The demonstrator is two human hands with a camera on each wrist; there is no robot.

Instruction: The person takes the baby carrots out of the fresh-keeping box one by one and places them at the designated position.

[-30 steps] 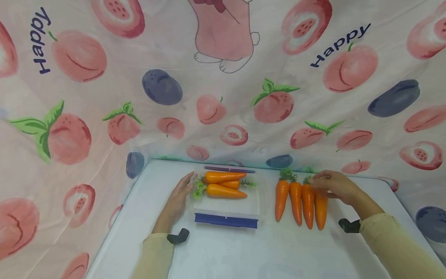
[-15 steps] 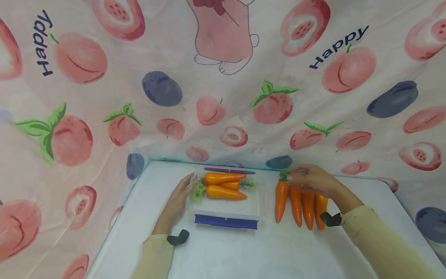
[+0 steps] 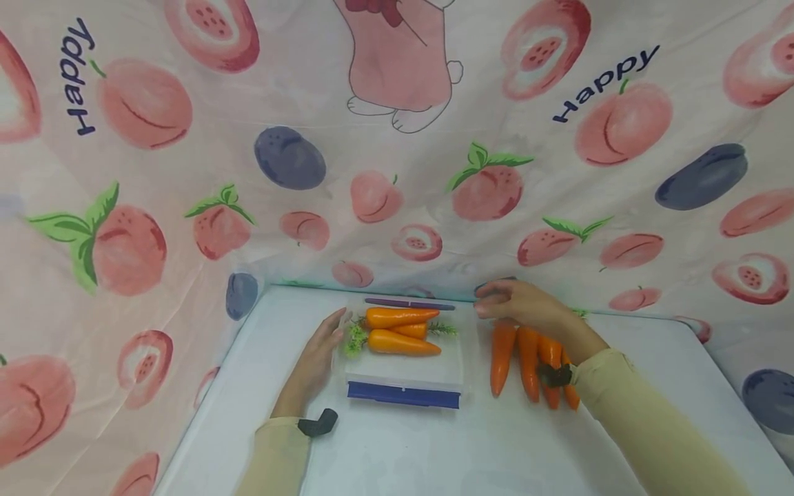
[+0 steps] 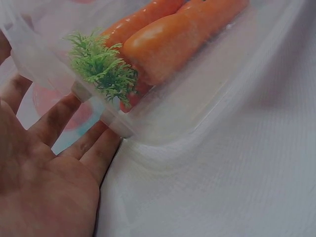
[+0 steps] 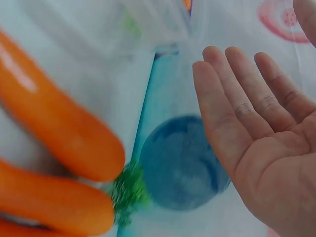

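A clear plastic box (image 3: 403, 370) with blue side latches holds three orange carrots (image 3: 404, 341) with green tops. My left hand (image 3: 316, 351) is at the box's left side; in the left wrist view its extended fingers (image 4: 94, 143) touch the clear wall near the bottom corner. My right hand (image 3: 533, 306) is raised over the leafy ends of several more carrots (image 3: 502, 362), lying side by side right of the box. It holds nothing; the right wrist view shows its fingers (image 5: 217, 94) straight and the palm bare. Its hand and wrist hide parts of those carrots.
Both the box and the loose carrots are on a white table (image 3: 403, 455). A fruit-printed cloth (image 3: 372, 145) hangs along the back and sides, close behind the box. Dark wrist mounts (image 3: 318, 422) sit on both forearms.
My right hand has moved left across the tops of the loose carrots, from the rightmost one toward the box. The left hand, the box and the carrots stay in place.
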